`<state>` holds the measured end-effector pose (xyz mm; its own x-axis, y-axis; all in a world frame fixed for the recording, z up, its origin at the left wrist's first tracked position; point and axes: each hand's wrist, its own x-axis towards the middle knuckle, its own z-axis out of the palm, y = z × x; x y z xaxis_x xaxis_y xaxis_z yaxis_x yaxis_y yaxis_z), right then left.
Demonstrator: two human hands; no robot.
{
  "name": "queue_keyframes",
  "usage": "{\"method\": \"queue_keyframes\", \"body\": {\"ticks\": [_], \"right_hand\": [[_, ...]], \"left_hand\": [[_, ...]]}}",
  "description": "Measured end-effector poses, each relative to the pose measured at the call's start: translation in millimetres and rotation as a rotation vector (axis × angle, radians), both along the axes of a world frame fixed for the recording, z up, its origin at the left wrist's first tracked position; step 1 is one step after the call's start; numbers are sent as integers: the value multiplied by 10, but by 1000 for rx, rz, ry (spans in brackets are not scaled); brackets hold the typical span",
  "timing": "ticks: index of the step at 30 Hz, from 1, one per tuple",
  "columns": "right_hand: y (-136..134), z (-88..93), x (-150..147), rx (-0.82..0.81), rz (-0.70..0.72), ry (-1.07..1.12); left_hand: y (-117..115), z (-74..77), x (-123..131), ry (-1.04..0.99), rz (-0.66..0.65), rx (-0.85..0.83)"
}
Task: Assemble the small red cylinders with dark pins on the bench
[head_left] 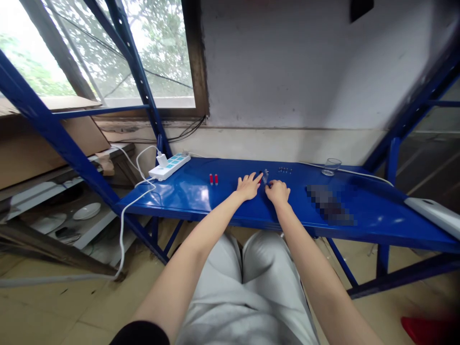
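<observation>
Down on glossy blue metal shelf (187,191): left hand (247,186) fingers released; right hand (277,191) grip unclear, beside small clear piece (265,177).

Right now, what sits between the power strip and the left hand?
Head view: two small red pieces on the blue shelf, between the power strip and the left hand; otherwise bare.

Both bare forearms stretch straight ahead and draw together toward the wrists, so the hands lie just beside each other. The left hand (247,186) is palm down, its fingers (257,177) stretched forward and angled toward the right. The right hand (277,191) is knuckles up with fingers curled under; its grip is too small to make out.
</observation>
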<state>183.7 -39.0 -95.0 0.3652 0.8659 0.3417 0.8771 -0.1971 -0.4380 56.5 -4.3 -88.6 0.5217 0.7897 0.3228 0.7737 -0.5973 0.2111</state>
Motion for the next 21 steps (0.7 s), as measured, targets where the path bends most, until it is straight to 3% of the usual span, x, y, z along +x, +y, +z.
{"method": "queue_keyframes", "body": {"ticks": [10,21], "right_hand": [[63,-26,18,-21,0,-43],[169,-36,19,-41,1,6]], "left_hand": [[-47,78,-54,-85,29,171],[-230,-24,-281,-565,107,165]]}}
